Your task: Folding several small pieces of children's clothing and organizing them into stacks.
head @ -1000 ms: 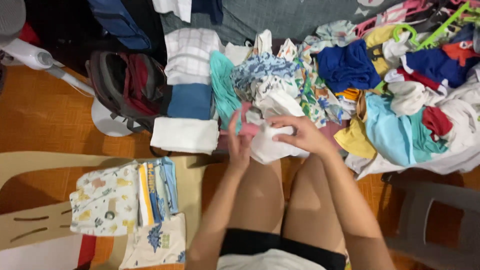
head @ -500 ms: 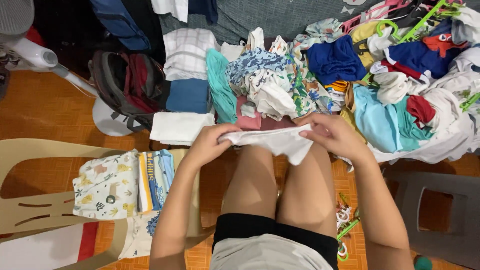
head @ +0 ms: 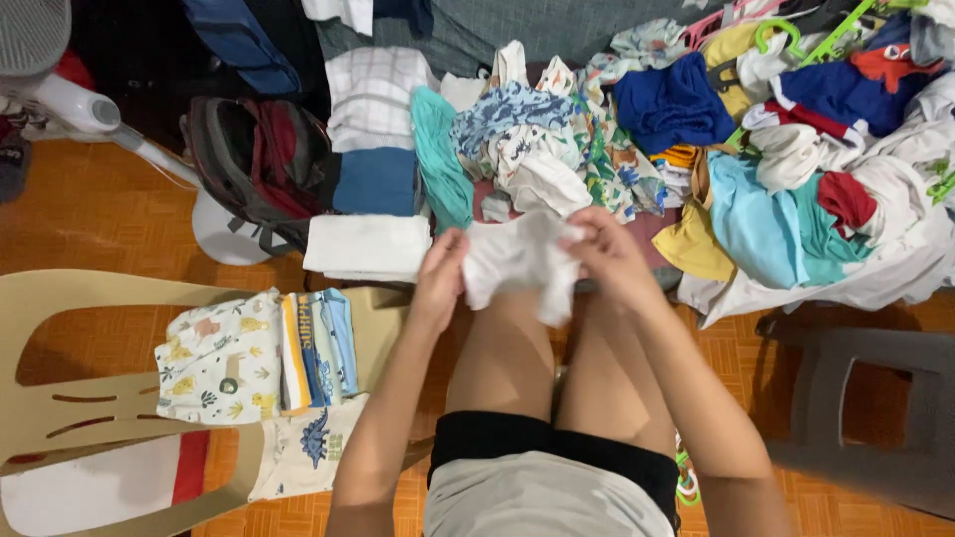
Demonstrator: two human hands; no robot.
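A small white garment (head: 517, 264) hangs above my knees, bunched between both hands. My left hand (head: 440, 274) grips its left edge and my right hand (head: 609, 255) grips its right edge, the two hands close together. Just beyond lies a big heap of unfolded clothes (head: 756, 169) in white, blue, teal and yellow. A folded white cloth (head: 366, 247) rests on the floor to the left of my left hand. Folded printed baby clothes (head: 254, 363) are stacked on the seat of a beige plastic chair (head: 70, 388) at my left.
A dark backpack (head: 261, 164) and a white fan base (head: 224, 234) stand at the back left. A grey plastic stool (head: 875, 408) is at my right. Folded checked and blue cloths (head: 373, 139) lie beside the heap. Green hangers (head: 796, 35) lie at top right.
My hands spread the white garment wide half a second ago; now they have come back together, folding and bunching it above my knees.
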